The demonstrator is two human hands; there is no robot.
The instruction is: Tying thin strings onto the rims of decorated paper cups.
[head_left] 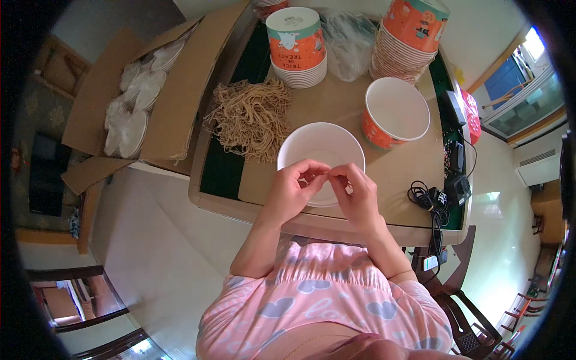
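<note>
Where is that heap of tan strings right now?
In the head view, the heap of tan strings lies on the table's left part, left of the white paper bowl and below the orange cup stack.

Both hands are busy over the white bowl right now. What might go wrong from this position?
The white bowl sits close to the table's near edge; a downward press from the left hand or right hand might tip it off. The noodle pile spreads loose beside it, so a forearm sweep may drag strands. The black cable lies near the right elbow and may snag.
</note>
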